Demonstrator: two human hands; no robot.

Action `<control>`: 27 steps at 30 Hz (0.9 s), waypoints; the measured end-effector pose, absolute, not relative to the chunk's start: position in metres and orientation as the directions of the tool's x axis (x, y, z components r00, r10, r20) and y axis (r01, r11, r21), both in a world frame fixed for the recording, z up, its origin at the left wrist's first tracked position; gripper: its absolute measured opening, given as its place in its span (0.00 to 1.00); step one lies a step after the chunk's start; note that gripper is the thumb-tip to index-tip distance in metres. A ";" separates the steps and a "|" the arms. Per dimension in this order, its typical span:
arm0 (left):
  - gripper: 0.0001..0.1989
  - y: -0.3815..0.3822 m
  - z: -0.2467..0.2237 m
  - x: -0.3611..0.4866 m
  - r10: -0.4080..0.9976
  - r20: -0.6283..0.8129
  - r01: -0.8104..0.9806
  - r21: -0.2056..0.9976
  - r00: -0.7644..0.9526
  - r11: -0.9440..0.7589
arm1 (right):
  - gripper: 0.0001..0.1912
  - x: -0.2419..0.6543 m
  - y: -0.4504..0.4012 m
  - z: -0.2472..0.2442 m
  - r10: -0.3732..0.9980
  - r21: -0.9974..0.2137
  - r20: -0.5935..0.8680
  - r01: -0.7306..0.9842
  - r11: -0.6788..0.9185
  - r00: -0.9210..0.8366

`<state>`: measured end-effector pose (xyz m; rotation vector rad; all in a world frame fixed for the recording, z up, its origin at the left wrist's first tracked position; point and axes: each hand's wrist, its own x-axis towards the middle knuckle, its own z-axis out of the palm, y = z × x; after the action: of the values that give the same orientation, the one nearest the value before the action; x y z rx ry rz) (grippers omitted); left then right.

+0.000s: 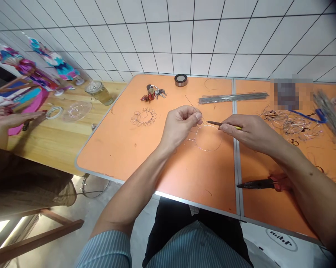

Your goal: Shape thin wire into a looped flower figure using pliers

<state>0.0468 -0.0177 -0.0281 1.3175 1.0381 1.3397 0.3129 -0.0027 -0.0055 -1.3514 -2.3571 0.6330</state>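
Note:
My left hand point(180, 125) pinches a thin wire that rises from a round wire ring point(208, 138) lying just below it on the orange tabletop point(120, 149). My right hand point(250, 131) is shut on a slim yellow-handled tool point(225, 125) with a dark pointed shaft, its tip close to my left fingers. A finished wire flower point(144, 117) lies to the left of my hands. Black pliers with red grips point(257, 184) lie under my right forearm, their grips partly hidden. A tangle of wire loops point(292, 124) sits beyond my right hand.
A bundle of straight wire rods point(233, 98), a key bunch point(154, 93) and a tape roll point(180, 79) lie at the table's far side. Left, on a wooden table point(59, 149), a co-worker's hand point(14, 120) works near a glass jar point(99, 93). A tiled wall rises behind.

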 end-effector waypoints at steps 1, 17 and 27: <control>0.12 -0.017 -0.029 0.046 0.980 0.194 -0.049 0.980 0.037 -0.192 | 0.26 0.313 -0.002 -0.004 0.868 -0.523 0.093 0.718 0.459 -0.487; 0.08 -0.024 -0.026 0.053 0.954 0.299 0.204 0.935 -0.005 -0.291 | 0.30 0.292 -0.028 0.018 0.777 0.103 0.202 0.802 0.589 -0.597; 0.08 -0.026 -0.027 0.052 0.949 0.315 0.232 0.923 0.008 -0.308 | 0.26 0.293 -0.025 0.015 0.705 0.173 0.240 0.744 0.646 -0.668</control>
<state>0.0523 -0.0258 -0.0266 1.6104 1.2362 1.3474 0.2927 -0.0255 0.0153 -1.2013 -2.7110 -0.3874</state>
